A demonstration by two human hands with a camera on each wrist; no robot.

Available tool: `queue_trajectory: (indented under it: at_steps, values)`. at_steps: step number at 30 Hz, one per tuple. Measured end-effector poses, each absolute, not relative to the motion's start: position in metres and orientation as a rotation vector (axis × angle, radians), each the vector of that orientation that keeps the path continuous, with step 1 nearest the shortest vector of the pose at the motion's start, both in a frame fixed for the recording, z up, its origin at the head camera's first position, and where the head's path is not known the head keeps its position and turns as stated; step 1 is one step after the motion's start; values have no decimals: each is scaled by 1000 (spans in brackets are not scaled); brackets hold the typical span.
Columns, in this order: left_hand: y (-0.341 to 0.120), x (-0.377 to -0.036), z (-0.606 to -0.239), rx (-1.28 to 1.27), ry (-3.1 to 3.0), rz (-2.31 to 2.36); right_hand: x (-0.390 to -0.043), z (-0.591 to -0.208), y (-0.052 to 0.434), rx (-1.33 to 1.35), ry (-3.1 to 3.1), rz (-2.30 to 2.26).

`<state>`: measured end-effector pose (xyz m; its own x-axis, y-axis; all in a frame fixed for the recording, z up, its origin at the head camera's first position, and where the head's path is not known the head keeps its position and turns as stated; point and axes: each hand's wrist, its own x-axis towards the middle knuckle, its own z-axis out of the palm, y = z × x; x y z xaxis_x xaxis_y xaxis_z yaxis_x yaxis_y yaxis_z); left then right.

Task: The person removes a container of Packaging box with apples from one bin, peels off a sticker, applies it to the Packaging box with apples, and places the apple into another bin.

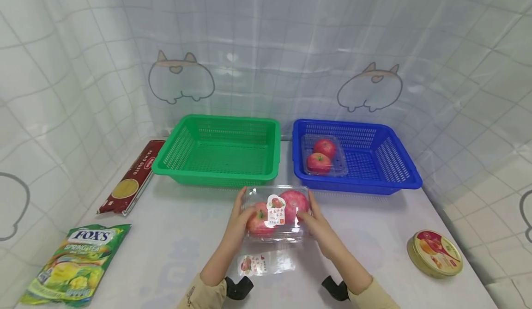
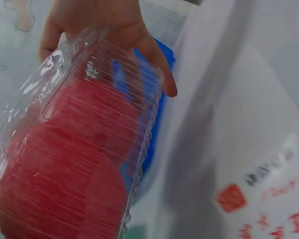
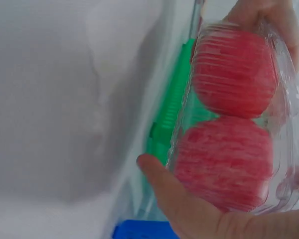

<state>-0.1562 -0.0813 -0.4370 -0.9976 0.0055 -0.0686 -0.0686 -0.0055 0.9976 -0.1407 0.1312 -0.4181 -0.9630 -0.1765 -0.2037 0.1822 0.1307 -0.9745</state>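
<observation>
A clear plastic clamshell box [image 1: 255, 197] with two red apples [image 1: 294, 202] is held in front of the baskets, with a round-topped apple label [image 1: 276, 210] on its lid. My left hand [image 1: 240, 221] grips the box's left end, thumb over the top. At the right end my right hand [image 1: 317, 223] grips it too, its thumb also on the lid. The right wrist view shows the clamshell box [image 3: 281, 124] tilted, its ribbed side facing the camera. Just below the box in the head view, a clear strip with a printed apple label [image 1: 266, 263] lies on the table.
At the back left stands a green basket [image 1: 224, 179]; right of it, a blue basket [image 1: 357, 184] holds another clear box of two apples [image 1: 319, 162]. A red-brown pasta packet [image 1: 133, 177] and a Fox's candy bag [image 1: 76, 265] lie left. A round tin [image 1: 435, 254] sits right.
</observation>
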Motion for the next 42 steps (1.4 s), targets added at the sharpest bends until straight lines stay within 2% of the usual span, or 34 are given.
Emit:
queue_trajectory:
  at_steps: [12,29,42]
  values:
    - [-88,-146,-407,-75,2122,2203,-145,-394,136,-65,2169,-2011]
    - [-94,-134,-401,99,1585,2325,-175,-375,142,111,2135,-2292]
    - [-91,-128,-397,173,1531,2235,-194,-373,131,148,2038,-2430]
